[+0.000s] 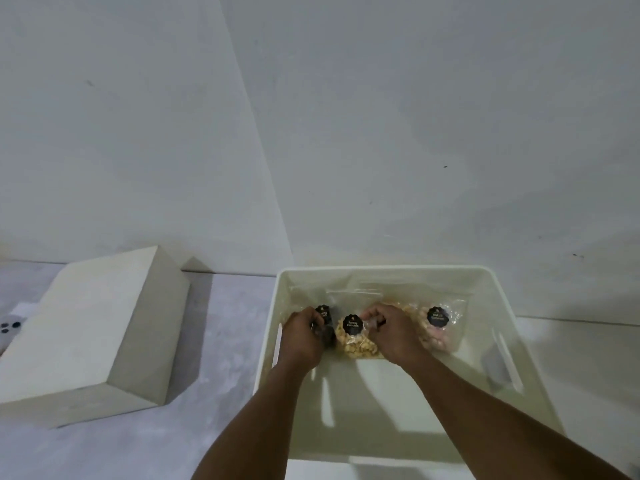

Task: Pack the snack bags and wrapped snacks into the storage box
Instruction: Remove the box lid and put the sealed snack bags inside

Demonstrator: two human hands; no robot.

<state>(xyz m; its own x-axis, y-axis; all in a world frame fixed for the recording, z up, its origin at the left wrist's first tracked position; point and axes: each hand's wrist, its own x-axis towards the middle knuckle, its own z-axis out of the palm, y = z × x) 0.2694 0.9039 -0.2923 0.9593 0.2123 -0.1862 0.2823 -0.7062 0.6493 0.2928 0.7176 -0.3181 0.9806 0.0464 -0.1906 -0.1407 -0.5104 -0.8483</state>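
A white storage box (pixel 485 282) stands open on the floor in front of me. Three clear snack bags with round black labels lie along its far wall. My left hand (pixel 301 337) grips a dark snack bag (pixel 325 323) at the left. A yellow snack bag (pixel 353 341) sits in the middle, and my right hand (pixel 391 334) pinches its top edge. Further right, untouched, lies a pink snack bag (pixel 438 327). The near half of the box floor is bare.
A closed white rectangular box (pixel 90 327) sits on the grey floor to the left of the storage box. A small grey object with dark dots (pixel 8 327) shows at the far left edge. White walls rise right behind both boxes.
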